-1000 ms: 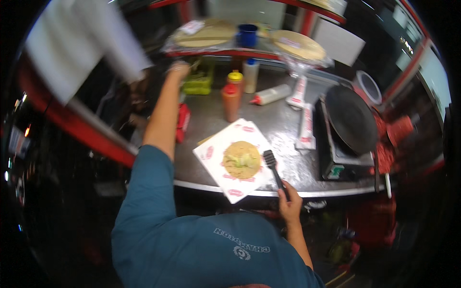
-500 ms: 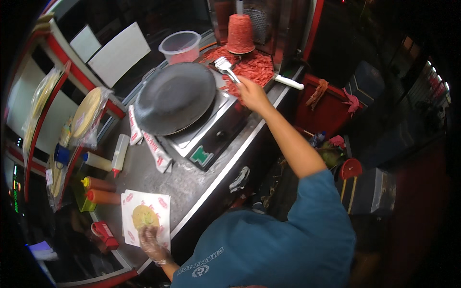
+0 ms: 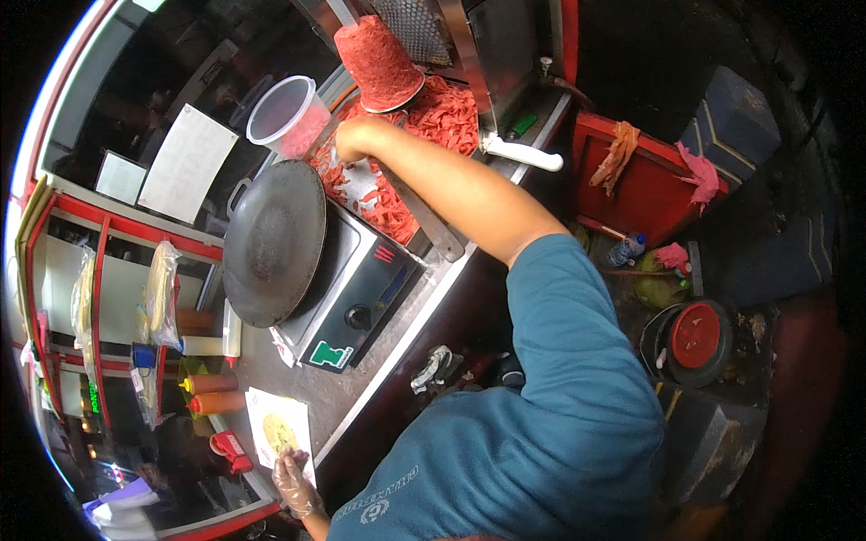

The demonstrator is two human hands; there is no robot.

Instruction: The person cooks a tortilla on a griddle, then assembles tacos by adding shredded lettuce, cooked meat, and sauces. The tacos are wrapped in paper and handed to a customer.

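Note:
In a clear plastic glove, my left hand rests at the near edge of a white paper sheet, its slightly bent fingertips by a round flatbread. Some greens lie on the bread. My right arm stretches out to a tray of shaved reddish meat, where my bare right hand is curled low beside a clear plastic tub. The tongs it grips are mostly hidden by the hand. Behind stands a cone of stacked meat on a spit.
A dark round griddle pan sits on a gas stove between my hands. A white-handled knife lies at the tray's right. Sauce bottles and a red object line the left edge. A red bin stands right of the counter.
My right hand has moved left and down into the meat tray with the tongs. My left hand has drawn slightly back from the flatbread's middle. The view has turned and shifted.

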